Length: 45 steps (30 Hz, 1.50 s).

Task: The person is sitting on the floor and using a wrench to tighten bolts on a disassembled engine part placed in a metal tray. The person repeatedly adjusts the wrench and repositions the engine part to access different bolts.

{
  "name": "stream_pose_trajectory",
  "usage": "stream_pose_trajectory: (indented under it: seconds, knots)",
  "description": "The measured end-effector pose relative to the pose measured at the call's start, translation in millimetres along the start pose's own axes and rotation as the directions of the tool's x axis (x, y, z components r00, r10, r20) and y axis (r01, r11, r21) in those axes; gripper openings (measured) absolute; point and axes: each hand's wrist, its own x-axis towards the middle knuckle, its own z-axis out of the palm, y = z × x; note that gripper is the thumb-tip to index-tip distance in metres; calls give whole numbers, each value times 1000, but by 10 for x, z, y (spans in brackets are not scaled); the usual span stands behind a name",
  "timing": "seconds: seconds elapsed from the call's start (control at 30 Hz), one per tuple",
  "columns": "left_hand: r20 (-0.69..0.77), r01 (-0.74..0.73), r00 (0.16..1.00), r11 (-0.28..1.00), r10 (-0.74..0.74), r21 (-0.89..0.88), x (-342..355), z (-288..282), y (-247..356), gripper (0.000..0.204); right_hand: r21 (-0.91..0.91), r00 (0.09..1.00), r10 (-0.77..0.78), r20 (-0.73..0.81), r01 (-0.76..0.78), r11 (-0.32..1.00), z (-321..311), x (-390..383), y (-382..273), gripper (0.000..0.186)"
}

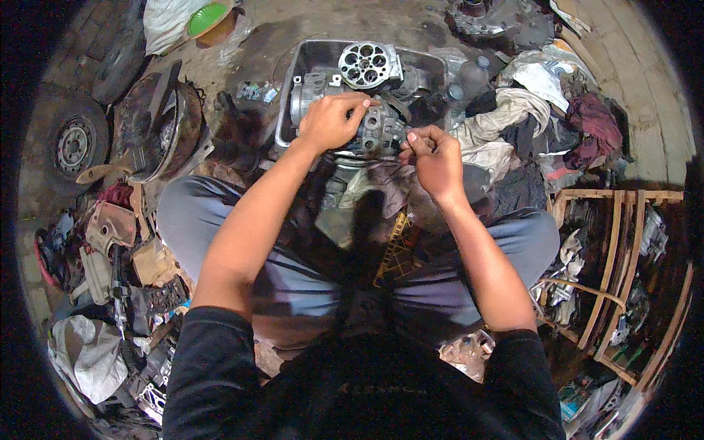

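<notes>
a grey, lobed metal casting [381, 130] seems steadied by the left hand [336, 121], worked by the right hand [438, 158]; neither grip's closure can be told; steadiness seems needed next.

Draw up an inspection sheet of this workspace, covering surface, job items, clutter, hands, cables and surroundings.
Surface: grimy floor under a grey-rimmed tray.
Job items: grey metal assembly at the tray's near side; round holed metal piece beyond it.
Clutter: cloth heap right; grimy metal part left.
Hands: left hand over the assembly; right hand at its right side, pinched, contents unclear.
Cables: none clearly seen.
Surroundings: wheel left; wooden rack right.
</notes>
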Motion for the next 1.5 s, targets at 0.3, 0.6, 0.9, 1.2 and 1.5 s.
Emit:
stream_pose_trajectory:
  seconds: [0.3, 0.6, 0.9, 1.2, 1.5]
  knots:
    - [8, 0, 1000, 997, 0, 71, -9, 21, -93, 28, -500, 906, -409, 108, 405, 766, 138, -187, -63, 15]
    - [28, 0, 1000, 999, -2, 43, -8, -48, 13, 28, -571, 895, -399, 201, 438, 694, 198, -174, -14, 15]
    - [9, 14, 1000, 996, -15, 88, -34, 15, -86, 28, -417, 906, -417, 65, 405, 814, 257, -143, 28, 8]
    - [21, 29, 999, 998, -30, 52, 4, 2, -29, 29, 46, 996, -86, -23, 87, 995, 20, 5, 111, 10]
    - [24, 5, 1000, 998, -6, 57, -6, 12, -65, 30, -526, 888, -435, 151, 445, 725, 152, -189, 51, 15]
